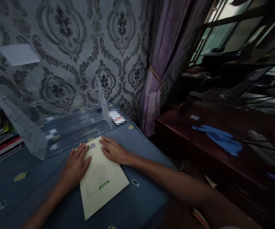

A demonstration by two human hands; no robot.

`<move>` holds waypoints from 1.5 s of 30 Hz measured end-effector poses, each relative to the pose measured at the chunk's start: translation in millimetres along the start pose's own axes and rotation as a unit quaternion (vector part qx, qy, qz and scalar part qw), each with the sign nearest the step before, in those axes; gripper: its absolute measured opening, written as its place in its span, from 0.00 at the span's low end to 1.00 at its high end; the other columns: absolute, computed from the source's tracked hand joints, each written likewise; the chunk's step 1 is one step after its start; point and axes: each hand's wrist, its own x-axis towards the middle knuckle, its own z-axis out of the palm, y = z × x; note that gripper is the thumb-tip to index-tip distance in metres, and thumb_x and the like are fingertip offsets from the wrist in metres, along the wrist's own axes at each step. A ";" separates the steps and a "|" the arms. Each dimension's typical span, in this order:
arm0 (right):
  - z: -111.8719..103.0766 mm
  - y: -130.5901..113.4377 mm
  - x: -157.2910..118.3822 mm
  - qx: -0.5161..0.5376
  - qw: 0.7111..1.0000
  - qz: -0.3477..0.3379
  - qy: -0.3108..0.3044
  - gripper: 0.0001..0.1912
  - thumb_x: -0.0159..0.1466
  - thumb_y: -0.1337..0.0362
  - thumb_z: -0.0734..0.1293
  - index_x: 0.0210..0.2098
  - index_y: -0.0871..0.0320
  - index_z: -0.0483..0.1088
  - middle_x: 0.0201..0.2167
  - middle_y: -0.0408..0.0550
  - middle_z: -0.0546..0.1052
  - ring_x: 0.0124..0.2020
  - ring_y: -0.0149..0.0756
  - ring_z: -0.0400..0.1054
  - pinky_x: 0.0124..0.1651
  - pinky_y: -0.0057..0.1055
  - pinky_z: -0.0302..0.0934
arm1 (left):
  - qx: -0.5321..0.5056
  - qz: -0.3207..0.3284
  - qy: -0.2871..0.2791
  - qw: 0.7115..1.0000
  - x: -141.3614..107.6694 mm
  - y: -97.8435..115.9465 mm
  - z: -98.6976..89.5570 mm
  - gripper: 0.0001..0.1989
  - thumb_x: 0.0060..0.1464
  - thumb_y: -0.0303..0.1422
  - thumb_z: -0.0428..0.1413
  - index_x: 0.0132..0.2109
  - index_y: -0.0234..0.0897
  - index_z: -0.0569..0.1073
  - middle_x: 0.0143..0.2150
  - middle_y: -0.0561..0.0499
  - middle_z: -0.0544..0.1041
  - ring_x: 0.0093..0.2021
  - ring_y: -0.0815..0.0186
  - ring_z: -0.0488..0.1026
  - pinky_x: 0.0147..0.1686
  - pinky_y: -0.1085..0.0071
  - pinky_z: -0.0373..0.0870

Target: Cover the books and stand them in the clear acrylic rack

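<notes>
A pale cream printed booklet or sheet (96, 200) lies flat on the blue patterned tablecloth (149, 194). It bears small text, a green ribbon mark and a square code; whether it has several pages I cannot tell. My left hand (75, 167) rests on its left edge with fingers stretched out. Across from it, my right hand (113, 151) lies on the upper right edge, its fingers also extended. Just beyond both hands stands a clear plastic rack (40, 148) with upright side panels.
Stacked books (3, 149) sit at the left edge. A blurred white item (116, 117) lies right of the rack, by the wall. A purple curtain (155, 92) hangs at the table's far corner. Right of a gap, a dark red surface (173, 125) holds a blue cloth (220, 136).
</notes>
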 end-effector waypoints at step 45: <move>3.9 13.3 5.0 0.038 0.997 0.025 0.066 0.21 0.67 0.71 0.61 0.60 0.61 0.65 0.55 0.55 0.76 0.56 0.42 0.69 0.60 0.39 0.61 | -0.129 0.253 -0.183 0.941 -14.3 106.6 -43.7 0.29 0.68 0.43 0.48 0.72 0.45 0.53 0.72 0.49 0.57 0.72 0.59 0.53 0.70 0.50 0.54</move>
